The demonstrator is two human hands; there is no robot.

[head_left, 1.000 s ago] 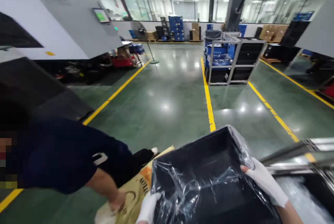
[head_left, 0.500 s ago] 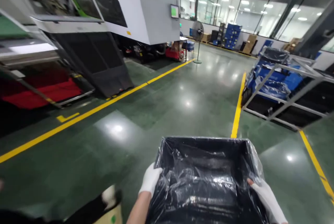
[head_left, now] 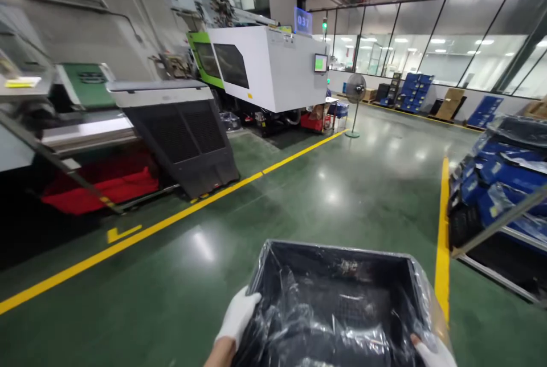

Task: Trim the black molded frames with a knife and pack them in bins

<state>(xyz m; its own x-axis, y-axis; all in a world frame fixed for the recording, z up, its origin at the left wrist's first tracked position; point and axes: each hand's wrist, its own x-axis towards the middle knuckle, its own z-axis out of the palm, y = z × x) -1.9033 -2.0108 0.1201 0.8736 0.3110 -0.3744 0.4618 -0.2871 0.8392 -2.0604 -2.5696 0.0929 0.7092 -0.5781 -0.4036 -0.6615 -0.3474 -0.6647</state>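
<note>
A black plastic crate (head_left: 337,248), lined with a clear plastic bag (head_left: 316,327), is held out in front of me at the bottom of the view. My left hand (head_left: 238,314), in a white glove, grips its left side with the thumb over the rim. On the right side my right hand (head_left: 433,350), also gloved in white with a bare thumb tip, is closed on the wall and the bag. No parts show inside the crate, though its near end is cut off by the frame.
Ahead runs a green floor with a yellow line (head_left: 171,216) on the left and another (head_left: 442,241) on the right. A dark sloped conveyor (head_left: 183,133), a white machine (head_left: 294,70) and a standing fan (head_left: 355,90) stand leftward and ahead. Blue crates (head_left: 513,179) fill a metal rack at right.
My view has tilted up and turned slightly, with the machine showing larger. The rack at right has come nearer. A dark and pale shape at lower left has left the view. Both hands keep the crate.
</note>
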